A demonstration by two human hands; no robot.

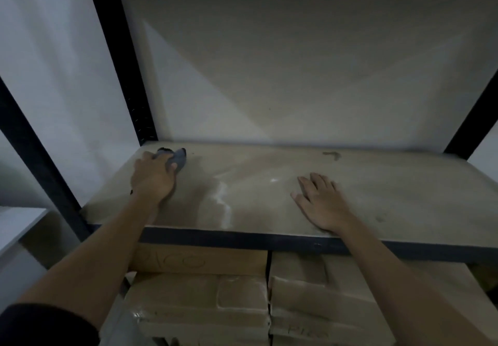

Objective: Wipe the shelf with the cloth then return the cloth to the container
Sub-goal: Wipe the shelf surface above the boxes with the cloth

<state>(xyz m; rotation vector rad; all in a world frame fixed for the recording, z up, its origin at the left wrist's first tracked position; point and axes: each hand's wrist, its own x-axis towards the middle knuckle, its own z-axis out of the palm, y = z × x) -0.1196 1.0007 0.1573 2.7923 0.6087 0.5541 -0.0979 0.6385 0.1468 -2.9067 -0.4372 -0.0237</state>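
Note:
The shelf (377, 184) is a beige board in a dark metal frame. At its far left corner my left hand (153, 177) presses a small grey-blue cloth (177, 158) onto the board, fingers closed over it. A darker damp patch with a pale streak lies to the right of that hand. My right hand (322, 201) rests flat on the board near the front edge, fingers spread, holding nothing. No container is in view.
Dark uprights (129, 62) stand at the left and right of the frame. A white wall closes the back. Taped cardboard boxes (199, 305) are stacked on the level below. A small dark smudge (332, 154) marks the far right of the board.

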